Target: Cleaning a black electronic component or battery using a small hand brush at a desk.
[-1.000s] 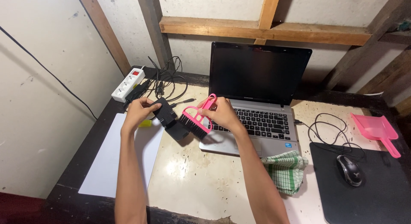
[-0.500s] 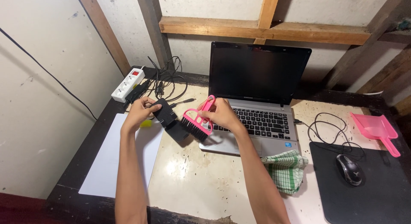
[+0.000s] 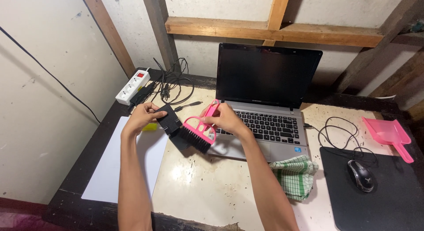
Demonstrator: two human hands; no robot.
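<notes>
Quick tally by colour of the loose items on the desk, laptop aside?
Pink: 2, brush in right hand, dustpan
Black: 3, ridged block in left hand, mouse, mouse pad
White: 2, power strip, sheet
Green-checked: 1, cloth
Total: 8

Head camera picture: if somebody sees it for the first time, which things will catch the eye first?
Most striking is the pink brush with black bristles, held by the right hand above the desk, just left of the open laptop. The left hand holds a small black box against the bristles. A matching pink dustpan lies at the far right, behind the black mouse.
</notes>
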